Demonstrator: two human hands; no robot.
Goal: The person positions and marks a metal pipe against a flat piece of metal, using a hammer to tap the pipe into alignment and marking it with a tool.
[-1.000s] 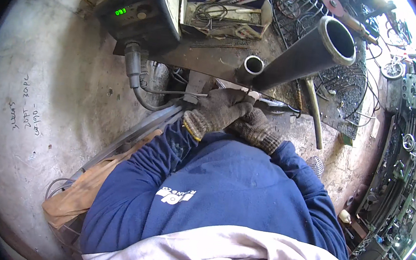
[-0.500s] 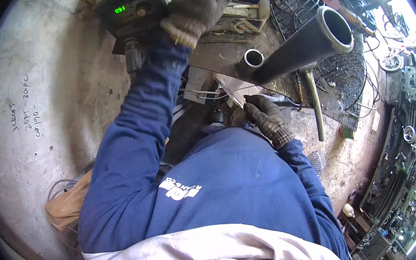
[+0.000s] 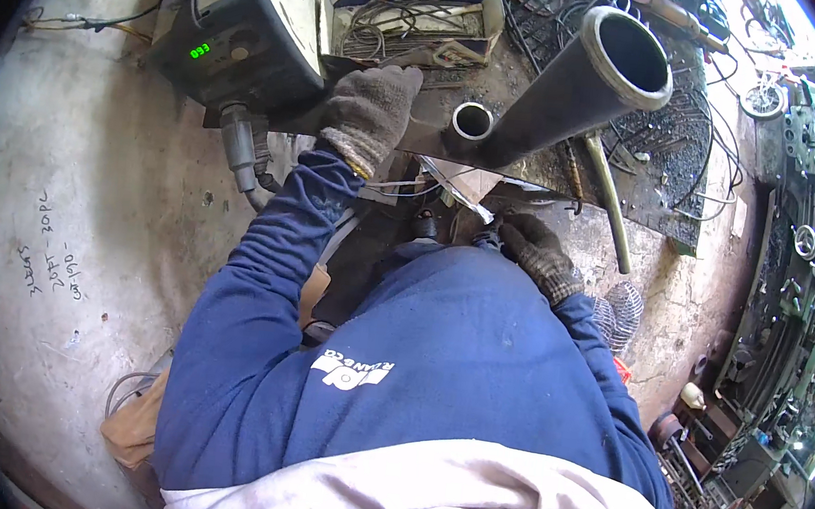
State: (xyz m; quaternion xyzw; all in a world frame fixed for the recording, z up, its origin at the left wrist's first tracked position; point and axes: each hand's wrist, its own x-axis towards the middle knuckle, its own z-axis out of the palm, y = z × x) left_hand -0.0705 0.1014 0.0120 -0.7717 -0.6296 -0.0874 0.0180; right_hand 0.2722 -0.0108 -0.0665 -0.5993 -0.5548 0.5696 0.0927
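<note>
My left hand, in a grey-brown knit glove, is at the bench edge beside a boxy machine with a black front and a green lit display. Its fingers bend down away from view, so what they hold, if anything, is hidden. Just beyond them lies an open box of thin rods. To the right, a short pipe stands next to a tall dark pipe with a pale rim. My gloved right hand is low in front of my body, fingers closed around something dark that I cannot make out.
A wooden-handled tool juts over the edge of the bench. Cables and a dark wire rack fill its far side. A thick cable plug hangs from the machine. A large green machine stands far right.
My left hand has come back toward me from the far side, uncovering the rod box and the machine's front. My right hand has shifted slightly lower. The view has moved a little.
</note>
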